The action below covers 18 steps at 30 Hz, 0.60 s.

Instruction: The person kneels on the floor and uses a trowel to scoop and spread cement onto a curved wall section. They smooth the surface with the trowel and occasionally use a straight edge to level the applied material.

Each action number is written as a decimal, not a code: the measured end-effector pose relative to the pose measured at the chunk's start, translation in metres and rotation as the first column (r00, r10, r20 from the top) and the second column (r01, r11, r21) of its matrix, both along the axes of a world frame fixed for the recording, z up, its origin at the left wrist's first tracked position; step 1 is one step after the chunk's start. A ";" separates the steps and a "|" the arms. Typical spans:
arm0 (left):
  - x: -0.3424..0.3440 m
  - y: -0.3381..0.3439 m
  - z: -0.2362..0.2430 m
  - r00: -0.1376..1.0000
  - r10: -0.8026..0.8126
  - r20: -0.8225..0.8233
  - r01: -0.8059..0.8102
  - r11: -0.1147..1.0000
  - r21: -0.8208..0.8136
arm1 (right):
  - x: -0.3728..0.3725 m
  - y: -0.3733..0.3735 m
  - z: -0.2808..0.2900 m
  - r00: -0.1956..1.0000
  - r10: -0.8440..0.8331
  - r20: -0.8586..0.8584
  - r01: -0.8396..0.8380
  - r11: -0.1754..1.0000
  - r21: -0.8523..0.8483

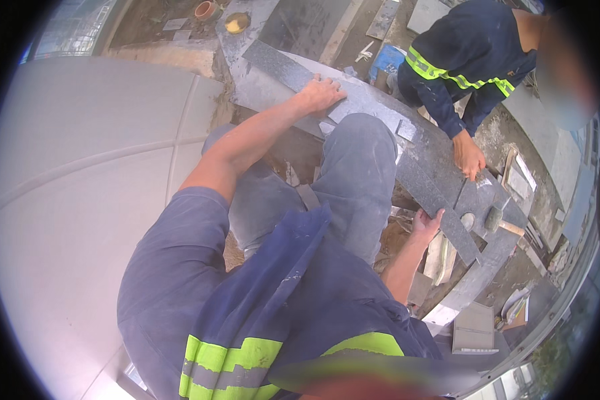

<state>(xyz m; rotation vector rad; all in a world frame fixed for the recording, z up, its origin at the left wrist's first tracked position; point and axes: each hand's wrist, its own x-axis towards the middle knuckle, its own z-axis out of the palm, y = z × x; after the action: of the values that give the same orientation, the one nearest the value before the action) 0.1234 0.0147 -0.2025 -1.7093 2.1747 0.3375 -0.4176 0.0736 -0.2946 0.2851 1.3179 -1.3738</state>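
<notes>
My left hand lies palm down on pale, dusty stone, its fingers spread over the surface. Lower right, my right hand grips the near edge of a long dark grey stone strip, thumb up beside it and fingers partly hidden. The strip lies at a slant over a wider grey slab. Another dark strip length shows beyond my left hand; my knee hides whether both are one piece. Across the slab, a co-worker's hand reaches down to its surface, holding something I cannot make out.
A mallet with a wooden handle lies on the slab, near a small pale round thing. The co-worker crouches at the far right. Broken tile pieces litter the ground. A yellow-filled bowl sits far left, beside large pale panels.
</notes>
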 end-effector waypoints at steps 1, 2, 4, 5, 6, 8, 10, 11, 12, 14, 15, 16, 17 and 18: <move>-0.001 0.003 0.000 1.000 0.007 -0.014 -0.006 1.000 0.009 | -0.013 0.000 -0.002 0.999 0.023 -0.022 -0.022 0.999 0.023; -0.005 0.002 0.004 1.000 -0.002 -0.029 0.002 1.000 0.013 | -0.019 0.000 0.001 0.999 0.024 -0.028 -0.025 0.999 -0.030; -0.007 0.001 0.002 0.997 0.003 -0.072 -0.007 0.999 -0.053 | -0.020 0.006 0.011 0.999 0.005 -0.034 -0.010 0.991 -0.133; 0.003 0.007 -0.006 0.995 0.012 -0.099 -0.024 0.992 -0.123 | -0.008 0.005 0.020 0.998 0.020 -0.052 -0.030 0.981 -0.190; 0.006 0.017 -0.013 0.990 0.019 -0.136 -0.044 0.982 -0.182 | 0.001 0.004 0.038 0.996 0.034 -0.081 -0.052 0.970 -0.239; 0.000 0.016 0.013 0.980 0.012 -0.200 -0.052 0.979 -0.195 | 0.003 0.004 0.089 0.978 0.049 -0.201 -0.112 0.943 -0.314; -0.004 0.010 0.054 0.967 0.018 -0.255 -0.086 0.961 -0.261 | 0.001 0.004 0.129 0.977 -0.013 -0.212 -0.065 0.933 -0.355; -0.004 0.005 0.072 0.964 0.002 -0.266 -0.085 0.950 -0.300 | 0.005 0.000 0.150 0.978 -0.036 -0.207 -0.046 0.925 -0.377; -0.005 0.001 0.086 0.960 -0.012 -0.280 -0.086 0.938 -0.335 | 0.018 -0.001 0.179 0.965 -0.062 -0.255 -0.051 0.908 -0.415; -0.004 -0.003 0.107 0.943 -0.026 -0.331 -0.112 0.913 -0.392 | 0.032 -0.007 0.223 0.937 -0.099 -0.334 -0.088 0.861 -0.502; 0.002 0.001 0.112 0.929 -0.016 -0.369 -0.147 0.900 -0.411 | 0.038 -0.011 0.243 0.918 -0.121 -0.376 -0.113 0.831 -0.545; 0.006 0.004 0.117 0.913 -0.003 -0.407 -0.188 0.884 -0.428 | 0.046 -0.016 0.263 0.891 -0.142 -0.432 -0.146 0.810 -0.568; 0.014 0.010 0.125 0.903 0.009 -0.429 -0.213 0.877 -0.431 | 0.059 -0.021 0.278 0.870 -0.151 -0.469 -0.176 0.794 -0.582; 0.019 0.017 0.131 0.890 0.024 -0.455 -0.244 0.869 -0.431 | 0.070 -0.024 0.294 0.846 -0.157 -0.510 -0.212 0.778 -0.592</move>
<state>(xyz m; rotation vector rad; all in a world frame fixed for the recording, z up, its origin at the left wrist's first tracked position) 0.1423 0.0315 -0.0713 -2.2467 2.6304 0.2489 -0.3477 0.0492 -0.0006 -0.6341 1.1877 -1.8639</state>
